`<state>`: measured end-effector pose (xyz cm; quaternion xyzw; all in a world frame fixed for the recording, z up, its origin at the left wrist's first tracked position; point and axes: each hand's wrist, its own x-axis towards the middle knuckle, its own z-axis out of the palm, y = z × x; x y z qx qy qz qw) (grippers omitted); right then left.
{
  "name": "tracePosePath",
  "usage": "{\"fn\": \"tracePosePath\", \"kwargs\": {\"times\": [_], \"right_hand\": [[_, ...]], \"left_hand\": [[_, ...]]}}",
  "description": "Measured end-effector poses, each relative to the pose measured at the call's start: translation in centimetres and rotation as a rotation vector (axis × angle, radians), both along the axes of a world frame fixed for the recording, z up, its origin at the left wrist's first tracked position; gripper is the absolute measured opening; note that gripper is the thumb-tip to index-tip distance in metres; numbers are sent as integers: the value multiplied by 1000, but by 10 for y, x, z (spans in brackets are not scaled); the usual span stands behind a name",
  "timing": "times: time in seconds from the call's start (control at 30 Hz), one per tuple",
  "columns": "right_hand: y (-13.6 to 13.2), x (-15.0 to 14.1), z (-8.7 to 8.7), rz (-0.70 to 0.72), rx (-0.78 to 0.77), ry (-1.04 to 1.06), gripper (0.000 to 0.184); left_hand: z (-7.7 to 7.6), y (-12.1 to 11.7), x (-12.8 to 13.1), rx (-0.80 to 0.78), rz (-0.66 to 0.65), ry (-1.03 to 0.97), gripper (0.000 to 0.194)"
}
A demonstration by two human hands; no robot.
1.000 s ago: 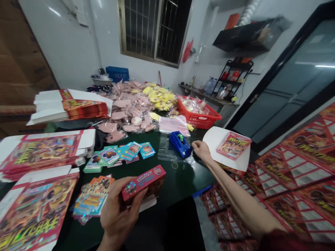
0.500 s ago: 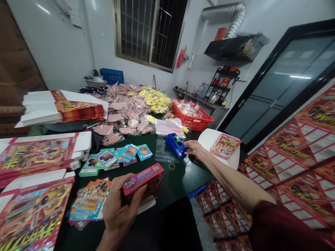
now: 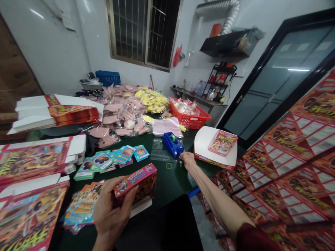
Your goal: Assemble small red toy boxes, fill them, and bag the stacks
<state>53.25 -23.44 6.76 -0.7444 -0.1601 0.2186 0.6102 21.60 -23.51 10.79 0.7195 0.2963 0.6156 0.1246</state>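
My left hand (image 3: 111,207) is wrapped round a small red card box (image 3: 140,183), held tilted above the table's near side. A white flap sticks out below the box. My right hand (image 3: 188,159) reaches forward to the near end of a blue tape dispenser (image 3: 172,144) carrying a green-cored roll. Its fingers are pinched together at that end; whatever is between them is too small to make out. A yellow rubber band (image 3: 169,166) lies between the two hands. Left of the box are fanned blue and green cards (image 3: 104,160) and a pile of orange-and-blue cards (image 3: 82,205).
Printed cartons (image 3: 34,153) are stacked at the left. Bagged pink pieces (image 3: 123,111) and yellow ones (image 3: 151,99) heap up behind, beside a red basket (image 3: 192,120). A white-lined tray (image 3: 204,139) holds a red pack (image 3: 223,143). Printed sheets (image 3: 288,181) fill the right.
My right hand has drawn slightly towards me, onto the dispenser's near end. The left hand still grips the card box. The whole view has shifted a little.
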Motion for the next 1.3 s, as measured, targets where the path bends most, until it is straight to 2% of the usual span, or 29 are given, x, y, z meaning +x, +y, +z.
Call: {"fn": "tracePosePath", "kwargs": {"times": [0.1, 0.2, 0.27, 0.37, 0.4, 0.5, 0.57, 0.67, 0.9, 1.3], "right_hand": [[-8, -3, 4, -14, -33, -89, 31], [-31, -19, 22, 21, -7, -191, 18], [-50, -44, 41, 87, 41, -246, 12], [-77, -101, 71, 270, 148, -281, 10], [-83, -122, 80, 357, 263, -282, 12], [-92, -174, 98, 483, 506, -147, 63], [-91, -195, 101, 501, 577, -39, 77], [-86, -208, 98, 472, 606, 60, 71], [-80, -217, 99, 381, 571, 155, 61], [-78, -225, 92, 332, 535, 189, 54]], "left_hand": [[7, -3, 1, -2, 39, 13, 29], [12, -6, 1, 12, 35, 19, 25], [13, -6, 1, 20, 16, 17, 24], [11, -6, 2, -4, -12, 9, 27], [10, -6, 2, -11, -19, 2, 29], [6, -7, 2, -23, -53, -35, 33], [5, -8, 2, -47, -97, -55, 34], [6, -9, 0, -59, -163, -53, 31], [16, -9, -5, 105, -163, 34, 33], [24, -8, -9, 194, -227, 165, 36]]}}
